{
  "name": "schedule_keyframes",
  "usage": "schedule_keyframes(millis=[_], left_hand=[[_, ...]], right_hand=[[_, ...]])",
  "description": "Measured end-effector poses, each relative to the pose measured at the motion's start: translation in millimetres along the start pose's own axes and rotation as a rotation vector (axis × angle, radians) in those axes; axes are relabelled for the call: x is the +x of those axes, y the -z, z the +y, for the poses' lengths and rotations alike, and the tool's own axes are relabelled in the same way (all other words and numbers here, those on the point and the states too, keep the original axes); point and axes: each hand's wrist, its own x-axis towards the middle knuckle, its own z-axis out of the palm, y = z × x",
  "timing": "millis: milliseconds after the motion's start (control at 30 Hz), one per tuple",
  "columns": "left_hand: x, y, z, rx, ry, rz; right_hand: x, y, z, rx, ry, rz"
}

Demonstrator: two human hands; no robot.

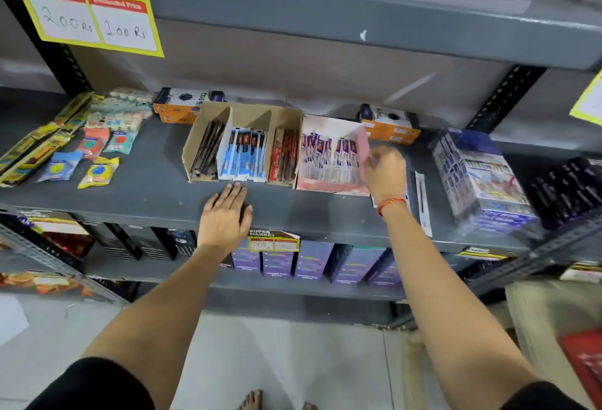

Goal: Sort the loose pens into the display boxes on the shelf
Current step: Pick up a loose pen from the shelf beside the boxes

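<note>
A brown cardboard display box point(195, 145) with three slots stands on the grey shelf point(146, 194): dark pens left, blue packed pens point(242, 157) in the middle, red pens point(285, 158) right. Beside it is a pink display box point(329, 186) of purple-and-white packed pens. My right hand point(384, 175) is at the pink box's right wall, fingers curled on it; whether it holds a pen is hidden. A loose packed pen point(422, 197) lies on the shelf right of that hand. My left hand point(226, 214) rests flat on the shelf, in front of the brown box.
Erasers and pencil packs point(97, 145) cover the shelf's left part. Two orange boxes point(391, 129) stand at the back. A wrapped blue-white carton point(479, 181) and dark pen packs point(566, 188) sit at the right. Price tags hang above and on the shelf edge.
</note>
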Motion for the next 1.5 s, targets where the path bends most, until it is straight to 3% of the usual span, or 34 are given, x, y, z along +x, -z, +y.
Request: schedule_keyframes(millis=[233, 467, 700, 1000, 1167, 1267, 1500], left_hand=[[-0.6, -0.1, 0.8, 0.002, -0.007, 0.004], [-0.6, -0.1, 0.1, 0.010, -0.011, -0.004], [1.1, -0.1, -1.3, 0.013, -0.012, -0.002], [0.7, 0.4, -0.6, 0.013, -0.017, 0.008], [0.5, 1.8, 0.6, 0.017, -0.012, 0.014], [0.8, 1.5, 0.5, 0.013, -0.007, 0.015], [0.4, 0.9, -0.1, 0.004, 0.005, 0.004]], right_hand=[[-0.9, 11.2, 65.8, -0.083, -0.391, -0.206], [-4.3, -10.1, 51.7, -0.052, -0.308, -0.326], [1.3, -14.5, 41.9, -0.198, -0.257, -0.289], [6.7, -7.9, 56.2, -0.074, -0.386, -0.306], [-0.4, 0.2, 59.5, -0.165, -0.304, -0.189], [-8.0, -1.1, 59.2, -0.259, -0.276, -0.245], [-1.7, -4.7, 68.2, -0.156, -0.287, -0.247]])
